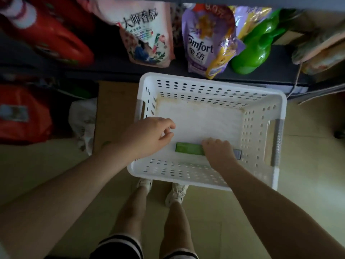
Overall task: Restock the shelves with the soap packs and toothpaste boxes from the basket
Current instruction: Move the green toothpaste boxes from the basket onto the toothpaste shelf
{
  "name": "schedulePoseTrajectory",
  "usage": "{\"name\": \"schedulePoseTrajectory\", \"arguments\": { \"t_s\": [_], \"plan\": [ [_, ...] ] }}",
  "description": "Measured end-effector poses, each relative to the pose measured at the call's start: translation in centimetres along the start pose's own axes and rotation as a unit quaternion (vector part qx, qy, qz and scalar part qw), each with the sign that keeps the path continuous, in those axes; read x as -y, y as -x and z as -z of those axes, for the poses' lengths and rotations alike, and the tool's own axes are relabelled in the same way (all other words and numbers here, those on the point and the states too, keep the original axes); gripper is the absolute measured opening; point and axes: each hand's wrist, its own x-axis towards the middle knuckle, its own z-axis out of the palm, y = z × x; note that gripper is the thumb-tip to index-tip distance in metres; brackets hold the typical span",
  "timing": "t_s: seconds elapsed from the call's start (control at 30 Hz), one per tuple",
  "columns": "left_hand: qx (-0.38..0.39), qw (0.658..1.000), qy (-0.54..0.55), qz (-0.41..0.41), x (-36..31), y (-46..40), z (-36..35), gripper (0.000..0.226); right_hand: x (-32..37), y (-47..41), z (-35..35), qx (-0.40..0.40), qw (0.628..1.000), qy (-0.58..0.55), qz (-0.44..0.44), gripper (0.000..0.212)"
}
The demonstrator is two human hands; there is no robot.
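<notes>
On the left end of the dark shelf (pixel 115 66) lies a red jug (pixel 48 32) with a handle, and below it, at the far left, sits a red bag (pixel 24 113) beside a crumpled white plastic bag (pixel 84 120) on the floor. Further along the shelf stands a pink refill pouch (pixel 145 32) printed with flowers, then a purple Comfort pouch (pixel 203 38), then a green bottle (pixel 255 49) lying tilted near the shelf's right end. In front of the shelf, on the tiled floor, rests a white perforated basket (pixel 211 86), its far rim just beside the shelf's front edge. The left hand (pixel 149 137) hovers over the basket's left wall, fingers loosely curled with thumb and forefinger close together, and it holds nothing that can be seen. A green toothpaste box (pixel 188 148) lies flat on the basket floor near the near wall, its length running left to right. The right hand (pixel 218 150) is down on the box's right part, fingers curled over its far edge in a grip, covering the middle so that only the green left stretch and a grey right end show. Below the basket's near rim two pale shoes (pixel 175 193) stand on the floor.
</notes>
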Motion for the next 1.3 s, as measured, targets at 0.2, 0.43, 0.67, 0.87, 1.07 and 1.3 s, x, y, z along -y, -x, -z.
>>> {"name": "schedulePoseTrajectory", "arguments": {
  "t_s": [0.2,0.43,0.67,0.87,1.07,1.3],
  "plan": [
    [-0.036,0.998,-0.035,0.048,0.4,4.9,2.9,0.027,-1.5,2.6,4.0,0.021,0.959,-0.265,-0.098,0.020],
    [-0.070,0.986,-0.026,0.148,0.3,15.1,6.8,0.028,1.2,10.6,17.3,0.065,0.778,-0.620,-0.077,0.036],
    [-0.154,0.964,-0.005,0.219,3.5,26.6,12.5,0.027,11.6,14.7,30.2,0.119,0.767,-0.628,0.059,0.033],
    [-0.234,0.941,-0.011,0.245,11.6,36.7,16.4,0.026,26.6,15.2,36.3,0.092,0.782,-0.597,0.152,0.009],
    [-0.240,0.937,-0.060,0.247,22.8,47.1,20.9,0.029,42.0,13.4,39.7,-0.107,0.901,-0.378,0.185,0.049],
    [-0.340,0.915,-0.175,0.129,29.9,50.4,31.0,0.065,51.3,12.7,45.1,-0.138,0.956,-0.132,0.221,0.075]
  ]
}}
